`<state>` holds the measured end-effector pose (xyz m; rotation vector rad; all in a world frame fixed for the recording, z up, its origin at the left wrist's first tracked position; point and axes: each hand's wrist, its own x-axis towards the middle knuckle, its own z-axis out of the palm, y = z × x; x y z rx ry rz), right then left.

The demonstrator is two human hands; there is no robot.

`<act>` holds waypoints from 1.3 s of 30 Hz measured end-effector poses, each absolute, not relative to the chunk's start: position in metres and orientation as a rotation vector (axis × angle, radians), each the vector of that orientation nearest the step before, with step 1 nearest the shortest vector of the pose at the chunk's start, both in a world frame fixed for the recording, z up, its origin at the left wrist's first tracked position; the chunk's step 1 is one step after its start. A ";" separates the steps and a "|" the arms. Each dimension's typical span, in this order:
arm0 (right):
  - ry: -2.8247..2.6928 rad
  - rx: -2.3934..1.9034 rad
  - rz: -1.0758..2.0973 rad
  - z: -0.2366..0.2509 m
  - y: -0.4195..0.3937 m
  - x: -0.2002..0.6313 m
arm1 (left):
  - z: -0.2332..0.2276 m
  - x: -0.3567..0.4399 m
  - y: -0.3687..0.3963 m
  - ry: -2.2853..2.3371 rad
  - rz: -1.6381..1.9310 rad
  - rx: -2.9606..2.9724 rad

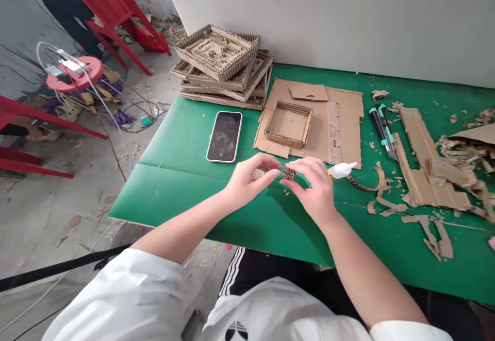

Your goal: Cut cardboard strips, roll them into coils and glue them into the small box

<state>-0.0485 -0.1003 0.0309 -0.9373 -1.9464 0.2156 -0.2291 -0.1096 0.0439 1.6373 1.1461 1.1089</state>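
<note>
My left hand (251,176) and my right hand (313,186) meet over the green table (185,176) near its front. A small rolled cardboard piece (289,174) is pinched in my right hand's fingertips. My left hand's fingers close on another small cardboard bit (258,174) right beside it. A white glue bottle (342,170) lies on the table just past my right hand. Behind the hands, a small open cardboard tray (288,123) sits on a flat cardboard sheet (348,135).
A phone (225,136) lies left of the sheet. Stacked cardboard trays (224,65) stand at the back left. A clear ruler (334,131), a teal utility knife (382,130) and cardboard scraps (429,176) lie to the right. Red chairs (112,6) stand on the floor at left.
</note>
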 end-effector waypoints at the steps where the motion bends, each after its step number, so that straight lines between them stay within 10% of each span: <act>1: -1.939 -0.948 0.214 0.031 -0.100 -0.048 | 0.043 -0.222 -0.109 1.069 1.102 1.524; 39: -1.888 -0.877 0.281 0.035 -0.106 -0.050 | 0.032 -0.219 -0.111 0.925 1.292 1.238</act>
